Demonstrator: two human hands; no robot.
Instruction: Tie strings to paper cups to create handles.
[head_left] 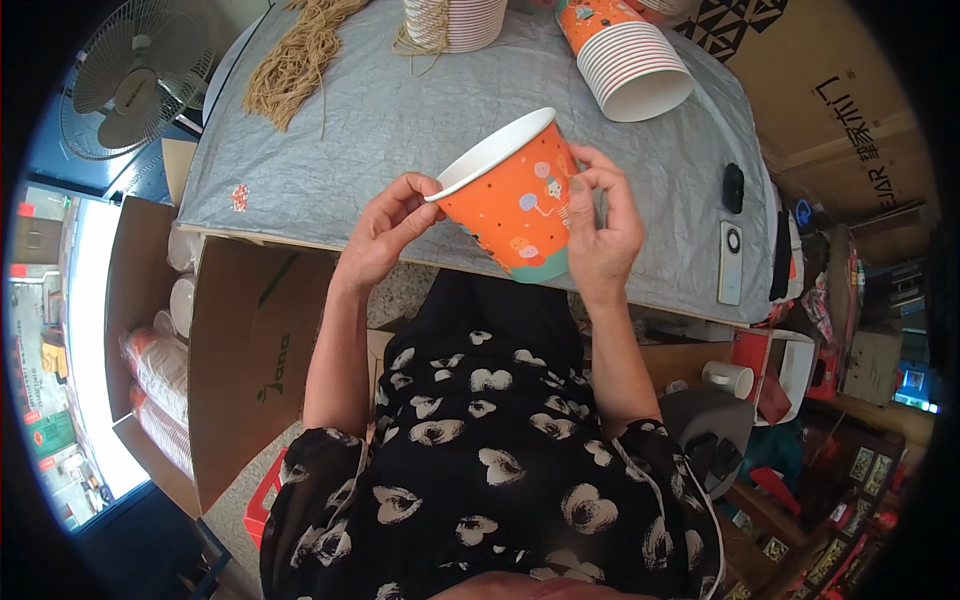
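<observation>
The left hand (pixel 388 225) is pinched on the low left rim of an orange paper bucket (pixel 510 205), and I see the right hand (pixel 607 230) clamped on its right side wall. The bucket tilts, its white mouth facing far left, over the near edge of the worktop.

Largest in my view is that worktop (pixel 370 140), under a creased grey cover. Just off its near left edge I see an open cardboard box (pixel 255 360) with wrapped stacks inside; a fan (pixel 135 95) stands at the far left. At the far right, a nested stack of orange buckets (pixel 630 65) lies on its side. Tan twine (pixel 295 70) is heaped at the far left of the cover. Toward the right edge I make out a pale phone (pixel 731 265), then a smaller black object (pixel 734 188) just beyond it.
</observation>
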